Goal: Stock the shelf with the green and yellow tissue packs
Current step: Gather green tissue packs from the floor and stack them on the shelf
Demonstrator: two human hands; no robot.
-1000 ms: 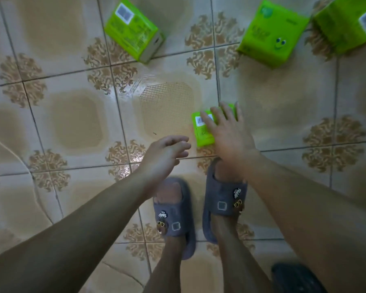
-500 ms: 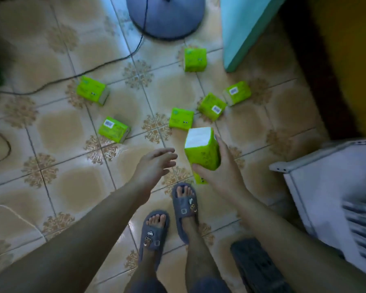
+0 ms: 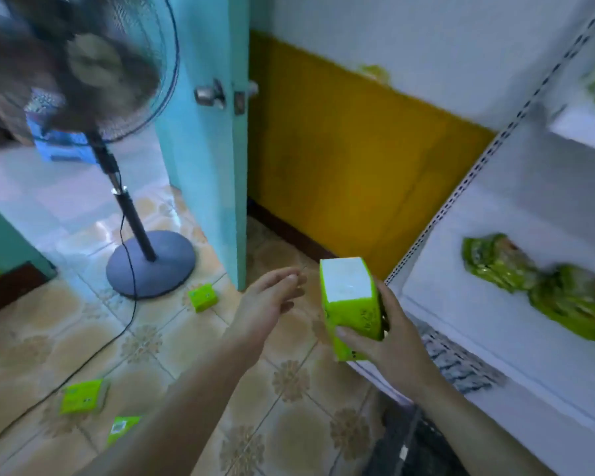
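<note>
My right hand (image 3: 390, 334) grips a green tissue pack (image 3: 352, 304) with a white top face, held upright just left of the white shelf unit (image 3: 516, 324). My left hand (image 3: 267, 309) hovers beside the pack, fingers relaxed and holding nothing. Green packs (image 3: 536, 286) lie on the lower shelf board at the right, blurred. Three more green tissue packs lie on the tiled floor: one (image 3: 203, 297) near the fan base, one (image 3: 83, 396) at lower left and one (image 3: 122, 428) partly hidden behind my left forearm.
A standing fan (image 3: 83, 63) with a round base (image 3: 150, 264) and a trailing cord (image 3: 83, 355) stands at the left. A turquoise door (image 3: 207, 139) hangs open beside a yellow wall (image 3: 351, 159). An upper shelf board (image 3: 581, 121) holds something green, blurred.
My right hand took the pack off the floor and raised it. The view swung up from the floor tiles toward the shelf on the right. My left hand stayed empty.
</note>
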